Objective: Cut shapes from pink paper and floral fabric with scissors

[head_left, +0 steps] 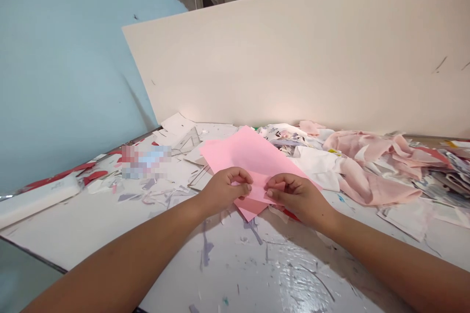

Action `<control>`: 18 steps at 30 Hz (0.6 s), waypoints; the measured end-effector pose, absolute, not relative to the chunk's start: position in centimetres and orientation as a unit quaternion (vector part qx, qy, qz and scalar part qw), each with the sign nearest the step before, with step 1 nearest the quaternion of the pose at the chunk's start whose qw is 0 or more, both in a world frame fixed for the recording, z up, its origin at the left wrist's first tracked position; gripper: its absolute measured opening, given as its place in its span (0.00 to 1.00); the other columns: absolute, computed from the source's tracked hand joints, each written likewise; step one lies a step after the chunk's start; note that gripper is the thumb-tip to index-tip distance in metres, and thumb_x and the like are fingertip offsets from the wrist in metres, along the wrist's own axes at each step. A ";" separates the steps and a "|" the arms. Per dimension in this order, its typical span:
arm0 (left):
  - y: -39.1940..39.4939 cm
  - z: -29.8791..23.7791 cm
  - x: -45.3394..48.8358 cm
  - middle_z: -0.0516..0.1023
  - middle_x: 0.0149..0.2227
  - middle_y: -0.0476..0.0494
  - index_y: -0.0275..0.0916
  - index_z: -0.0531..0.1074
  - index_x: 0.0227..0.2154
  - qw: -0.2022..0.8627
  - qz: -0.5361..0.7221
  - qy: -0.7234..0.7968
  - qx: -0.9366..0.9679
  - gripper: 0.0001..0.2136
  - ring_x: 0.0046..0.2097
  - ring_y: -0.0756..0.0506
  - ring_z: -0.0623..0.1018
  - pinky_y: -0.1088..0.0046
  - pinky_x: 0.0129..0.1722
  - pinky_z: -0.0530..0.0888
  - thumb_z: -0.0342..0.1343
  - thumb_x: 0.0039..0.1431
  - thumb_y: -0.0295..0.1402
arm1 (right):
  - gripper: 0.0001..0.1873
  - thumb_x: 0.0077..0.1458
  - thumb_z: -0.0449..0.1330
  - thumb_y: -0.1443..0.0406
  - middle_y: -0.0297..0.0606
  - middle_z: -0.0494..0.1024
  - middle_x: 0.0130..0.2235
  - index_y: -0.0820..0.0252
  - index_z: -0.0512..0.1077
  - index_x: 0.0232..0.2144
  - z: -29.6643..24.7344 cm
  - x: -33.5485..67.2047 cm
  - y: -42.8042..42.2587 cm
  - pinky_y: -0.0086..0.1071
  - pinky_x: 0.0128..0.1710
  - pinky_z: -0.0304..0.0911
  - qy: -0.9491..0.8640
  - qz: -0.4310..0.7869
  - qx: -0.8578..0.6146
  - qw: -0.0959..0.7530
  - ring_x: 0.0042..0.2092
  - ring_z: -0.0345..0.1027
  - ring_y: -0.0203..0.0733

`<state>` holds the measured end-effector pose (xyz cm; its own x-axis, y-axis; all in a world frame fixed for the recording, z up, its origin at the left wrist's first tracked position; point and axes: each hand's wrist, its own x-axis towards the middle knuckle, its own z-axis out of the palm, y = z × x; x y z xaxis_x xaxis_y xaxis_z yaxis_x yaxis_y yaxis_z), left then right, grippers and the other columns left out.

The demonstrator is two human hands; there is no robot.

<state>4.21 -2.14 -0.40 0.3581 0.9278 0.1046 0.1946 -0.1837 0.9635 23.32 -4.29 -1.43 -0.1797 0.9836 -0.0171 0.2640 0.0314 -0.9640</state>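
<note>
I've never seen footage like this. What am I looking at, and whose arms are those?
This picture comes from a camera worn on a person's head, looking down at their own bare arms, so no machine appears here. The left hand and right hand both hold the near edge of a pink paper sheet. Paper scraps lie across a white work surface, with crumpled pale pink material to the right, before a cream board.
</note>
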 end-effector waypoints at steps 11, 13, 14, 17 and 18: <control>-0.8 -0.7 2.7 0.70 0.41 0.42 0.41 0.69 0.43 0.500 0.316 0.460 0.662 0.24 0.34 0.49 0.72 0.68 0.35 0.70 0.62 0.39 0.32 | 0.27 0.43 0.62 0.63 0.32 0.70 0.30 0.56 0.61 0.47 -1.9 24.2 -3.3 0.28 0.26 0.63 -0.634 0.486 -0.464 0.381 0.27 0.65 0.33; -0.7 -0.7 2.7 0.67 0.48 0.40 0.42 0.67 0.44 0.530 0.325 0.446 0.643 0.25 0.40 0.46 0.72 0.68 0.36 0.70 0.63 0.38 0.32 | 0.26 0.45 0.60 0.62 0.34 0.71 0.33 0.56 0.60 0.48 -2.0 24.6 -2.9 0.31 0.30 0.64 -0.645 0.451 -0.480 0.386 0.31 0.66 0.36; -0.7 -0.6 2.8 0.64 0.51 0.39 0.43 0.66 0.44 0.542 0.341 0.438 0.632 0.26 0.44 0.44 0.71 0.68 0.37 0.70 0.63 0.38 0.33 | 0.25 0.47 0.58 0.61 0.35 0.71 0.32 0.55 0.60 0.48 -2.0 24.8 -2.7 0.32 0.31 0.64 -0.656 0.411 -0.505 0.382 0.32 0.66 0.38; -0.8 -0.3 3.0 0.59 0.56 0.39 0.43 0.65 0.44 0.545 0.397 0.425 0.604 0.25 0.52 0.41 0.66 0.66 0.42 0.69 0.63 0.40 0.37 | 0.20 0.50 0.53 0.58 0.40 0.71 0.38 0.56 0.62 0.47 -2.2 25.4 -2.2 0.39 0.38 0.63 -0.705 0.229 -0.569 0.357 0.40 0.66 0.44; -0.9 -0.2 3.1 0.59 0.56 0.38 0.43 0.65 0.44 0.541 0.411 0.422 0.601 0.24 0.54 0.41 0.64 0.65 0.44 0.67 0.62 0.41 0.38 | 0.20 0.51 0.53 0.58 0.43 0.69 0.44 0.56 0.62 0.47 -2.3 25.4 -2.0 0.42 0.43 0.60 -0.723 0.161 -0.576 0.344 0.45 0.63 0.47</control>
<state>3.11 -0.94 -0.18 0.3064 0.9512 0.0367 0.0629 -0.0586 0.9963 25.44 -2.04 -2.26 -0.0981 0.9447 0.3130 0.7232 0.2837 -0.6297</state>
